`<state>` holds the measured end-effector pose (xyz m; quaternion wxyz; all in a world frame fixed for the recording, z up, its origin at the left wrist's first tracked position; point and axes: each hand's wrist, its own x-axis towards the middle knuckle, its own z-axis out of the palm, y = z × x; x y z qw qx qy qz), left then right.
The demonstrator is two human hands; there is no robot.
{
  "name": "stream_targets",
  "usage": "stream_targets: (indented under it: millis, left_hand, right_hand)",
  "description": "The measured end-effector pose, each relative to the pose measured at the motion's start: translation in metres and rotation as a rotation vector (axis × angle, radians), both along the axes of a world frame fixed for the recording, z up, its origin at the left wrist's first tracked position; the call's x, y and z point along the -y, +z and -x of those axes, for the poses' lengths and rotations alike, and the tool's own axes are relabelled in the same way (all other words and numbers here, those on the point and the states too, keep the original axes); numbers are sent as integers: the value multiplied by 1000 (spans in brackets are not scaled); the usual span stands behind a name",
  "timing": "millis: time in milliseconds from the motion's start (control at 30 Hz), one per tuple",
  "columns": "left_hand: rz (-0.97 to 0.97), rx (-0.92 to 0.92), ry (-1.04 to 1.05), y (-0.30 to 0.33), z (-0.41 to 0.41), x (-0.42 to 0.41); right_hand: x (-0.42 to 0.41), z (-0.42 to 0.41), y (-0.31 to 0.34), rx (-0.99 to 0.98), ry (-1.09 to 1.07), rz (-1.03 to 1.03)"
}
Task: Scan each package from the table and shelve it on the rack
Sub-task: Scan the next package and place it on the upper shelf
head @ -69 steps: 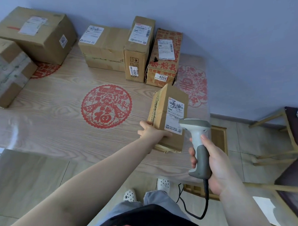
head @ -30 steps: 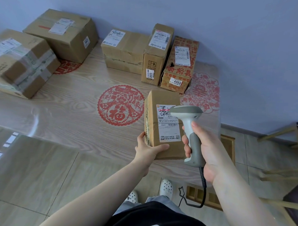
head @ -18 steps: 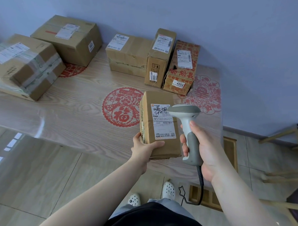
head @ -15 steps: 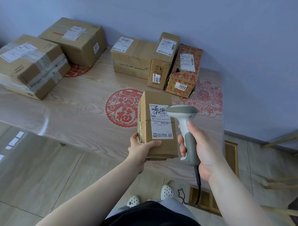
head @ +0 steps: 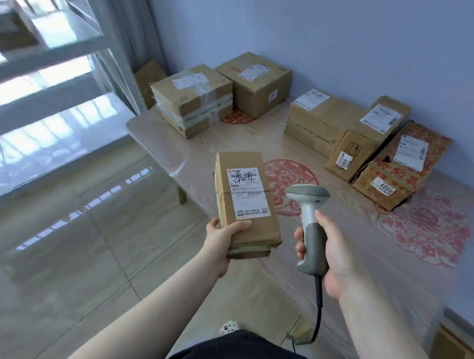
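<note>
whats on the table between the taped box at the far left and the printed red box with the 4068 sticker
In the head view, three boxes: a big brown box beside the taped box, then a flat box and a narrow box against the red-printed box.

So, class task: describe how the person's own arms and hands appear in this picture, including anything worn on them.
Both forearms are bare right up to the bottom edge of the frame, so no sleeve shows. The left hand and right hand wear no gloves, and no rings, watch or wristband can be seen. The fingernails look short and unpainted. No markings are visible on either arm.

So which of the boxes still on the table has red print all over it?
The rightmost box, stickered 4068, lying against the tall narrow box; the others are plain brown cardboard.
</note>
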<state>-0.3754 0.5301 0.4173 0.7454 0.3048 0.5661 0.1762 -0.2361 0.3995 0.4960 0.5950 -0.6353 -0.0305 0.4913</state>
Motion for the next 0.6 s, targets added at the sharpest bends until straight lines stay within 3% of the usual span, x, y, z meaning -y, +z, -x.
stream_targets:
  millis: [233, 600]
  left_hand:
    - [6, 45, 302, 22, 67, -6]
    - [-89, 87, 524, 85, 188, -97]
  right_hand:
    - [-38, 31, 4, 25, 241, -55]
    - [-153, 106, 42, 166, 509, -202]
